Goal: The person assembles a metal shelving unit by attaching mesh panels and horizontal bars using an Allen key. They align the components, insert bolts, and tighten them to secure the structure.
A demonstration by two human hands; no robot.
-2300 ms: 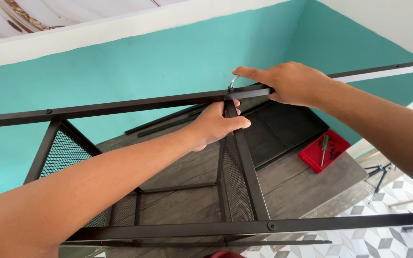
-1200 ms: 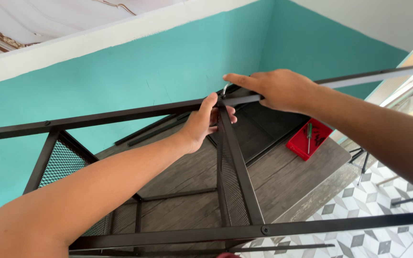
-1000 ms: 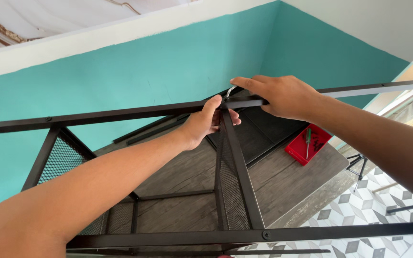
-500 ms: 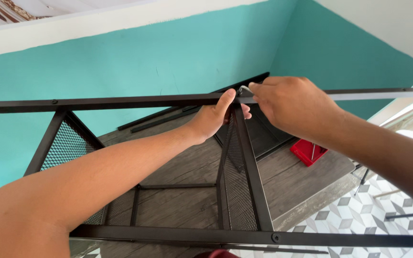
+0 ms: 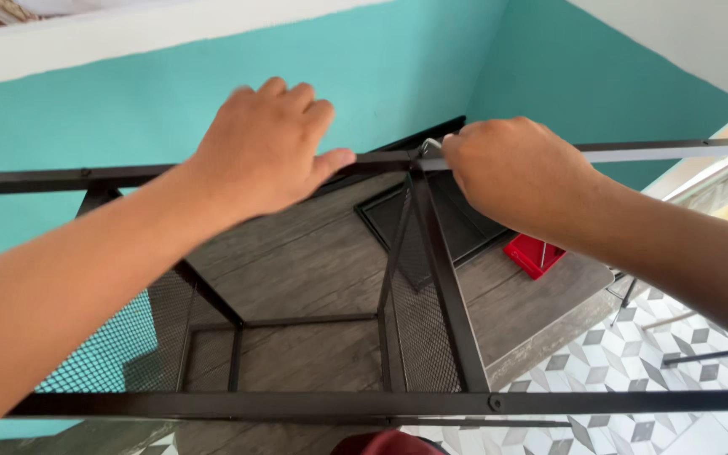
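— Teal walls [image 5: 128, 101] meet in a corner behind them, with a white band above, and grey wood-look boards [image 5: 297, 278] run out to patterned tile at about four o'clock. See the black metal shelving frame with mesh side panels [image 5: 431, 320]?

— I do. Its far top rail crosses the whole view, and both hands are up on it.

— Half a second back the left hand [image 5: 267, 147] was curled in close at the joint where the mesh divider meets that rail. Now it has lifted away and lies spread, fingers wide, thumb touching the rail at roughly ten o'clock of the joint. It holds nothing.

— And the right hand [image 5: 511, 173]?

— It has stayed put, closed into a fist right at the joint, with a small silver metal tool [image 5: 431, 143] poking out at nine o'clock of the knuckles. I'd guess a hex key, but it's mostly hidden.

— So the left has gone from pinching the joint to just steadying the rail.

— That's my reading. Down on the boards, at five o'clock of the right hand, sits a small red plastic tray [image 5: 532, 253] beside a flat black mesh panel [image 5: 465, 227].
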